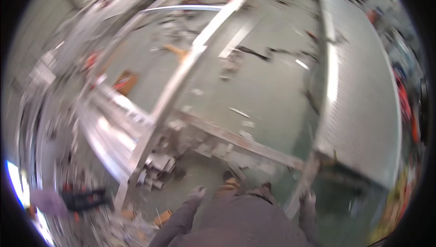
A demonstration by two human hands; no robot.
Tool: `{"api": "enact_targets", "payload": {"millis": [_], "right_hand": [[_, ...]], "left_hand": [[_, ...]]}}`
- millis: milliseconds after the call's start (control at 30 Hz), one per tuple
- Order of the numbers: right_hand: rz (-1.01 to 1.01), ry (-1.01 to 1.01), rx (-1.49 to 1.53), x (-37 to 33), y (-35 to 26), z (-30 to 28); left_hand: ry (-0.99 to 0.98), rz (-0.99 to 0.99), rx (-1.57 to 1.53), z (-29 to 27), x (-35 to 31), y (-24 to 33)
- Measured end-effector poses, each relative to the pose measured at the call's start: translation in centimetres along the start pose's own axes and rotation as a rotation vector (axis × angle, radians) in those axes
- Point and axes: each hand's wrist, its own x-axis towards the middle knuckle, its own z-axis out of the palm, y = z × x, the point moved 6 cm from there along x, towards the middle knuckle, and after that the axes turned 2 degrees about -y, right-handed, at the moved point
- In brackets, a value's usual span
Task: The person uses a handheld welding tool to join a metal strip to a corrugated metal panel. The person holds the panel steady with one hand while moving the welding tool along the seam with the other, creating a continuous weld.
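Observation:
Motion blurs the whole picture. My left hand (197, 192), at the end of a dark grey sleeve, hangs beside my body over the floor. Nothing shows in it, but its fingers are too smeared to read. My right hand (308, 198) is low on the right, beside or against a grey metal beam (309, 174); whether it grips the beam I cannot tell. A low crossbar (245, 143) runs in front of my feet toward that beam. To the left, a long pale metal bar (175, 83) slants away from me.
A large grey panel (359, 88) stands on the right. Offcuts (159, 167) lie piled at the left bar's foot. Scraps and a cardboard piece (126, 82) litter the green-grey floor (268, 92). Long metal profiles (106, 144) lie at left. Another person (50, 201) is at the lower left.

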Motion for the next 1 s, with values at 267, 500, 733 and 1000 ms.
{"api": "enact_targets", "payload": {"millis": [267,500,733,1000], "right_hand": [[-0.056,0.471,-0.002,-0.3,-5.7,-1.2],[-0.111,0.471,0.498,-1.3,-12.0,2.7],[-0.309,0.558,0.468,13.8,-20.0,-1.7],[-0.205,0.804,-0.389,25.0,-23.5,-10.1]], "left_hand": [[-0.132,-0.205,-0.315,-6.6,5.4,-10.5],[-0.041,0.07,-0.264,-19.1,18.9,-2.9],[0.007,0.584,-0.054,-17.4,23.3,8.3],[-0.222,0.252,0.207,-4.8,24.1,17.0]]}}
